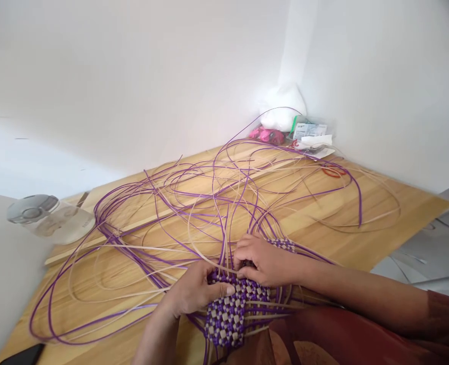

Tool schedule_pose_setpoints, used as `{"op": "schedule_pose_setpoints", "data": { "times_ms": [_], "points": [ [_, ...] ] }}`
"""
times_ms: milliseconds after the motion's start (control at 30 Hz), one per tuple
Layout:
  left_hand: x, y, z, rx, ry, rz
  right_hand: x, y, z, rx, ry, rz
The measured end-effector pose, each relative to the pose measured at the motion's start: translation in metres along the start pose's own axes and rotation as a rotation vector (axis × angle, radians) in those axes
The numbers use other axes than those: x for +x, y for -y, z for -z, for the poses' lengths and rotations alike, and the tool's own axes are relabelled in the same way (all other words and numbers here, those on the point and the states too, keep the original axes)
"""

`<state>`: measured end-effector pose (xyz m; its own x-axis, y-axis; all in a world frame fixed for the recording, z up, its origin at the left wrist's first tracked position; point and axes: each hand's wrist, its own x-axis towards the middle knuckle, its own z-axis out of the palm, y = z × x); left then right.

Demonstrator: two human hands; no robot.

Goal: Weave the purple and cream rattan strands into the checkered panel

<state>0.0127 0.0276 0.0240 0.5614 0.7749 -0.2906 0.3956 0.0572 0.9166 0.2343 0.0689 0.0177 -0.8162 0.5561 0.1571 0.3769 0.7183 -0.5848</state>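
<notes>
A wooden table (418,208) bears purple strands (150,276), a bottle (62,220), perhaps a phone (24,355).

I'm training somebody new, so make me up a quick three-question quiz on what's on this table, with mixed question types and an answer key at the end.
1. True or false: the left hand touches the purple-and-beige woven piece.
2. Fill in the blank: the bottle at the left of the table has a ____ lid.
3. Which is in the far corner, by the walls?
A: the bottle
B: the white bundle
C: the woven piece

Key: 1 true; 2 grey; 3 B.
</notes>
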Motion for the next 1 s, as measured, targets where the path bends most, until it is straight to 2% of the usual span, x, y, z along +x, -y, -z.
{"op": "schedule_pose_setpoints", "data": {
  "times_ms": [200,400,600,667,800,900,1000],
  "points": [
    [-0.008,0.001,0.004,-0.019,0.066,0.074,-0.006,0.002,-0.006,-0.022,-0.081,0.019],
    [-0.004,0.000,0.000,-0.147,0.041,0.094,-0.010,-0.001,-0.009,-0.009,-0.147,0.049],
    [-0.011,-0.006,0.008,-0.146,0.179,0.072,-0.008,-0.008,-0.015,0.033,-0.184,0.105],
    [-0.013,-0.005,0.010,-0.099,0.151,0.071,-0.008,-0.011,-0.018,0.035,-0.191,0.111],
    [-0.013,0.002,0.007,-0.057,0.024,0.067,-0.007,-0.017,-0.024,0.031,-0.206,0.115],
    [-0.011,0.006,-0.001,-0.183,0.000,0.103,-0.005,-0.021,-0.027,0.044,-0.214,0.113],
    [-0.008,0.008,-0.015,-0.406,-0.012,0.151,-0.004,-0.023,-0.028,0.056,-0.214,0.129]
  ]
}}
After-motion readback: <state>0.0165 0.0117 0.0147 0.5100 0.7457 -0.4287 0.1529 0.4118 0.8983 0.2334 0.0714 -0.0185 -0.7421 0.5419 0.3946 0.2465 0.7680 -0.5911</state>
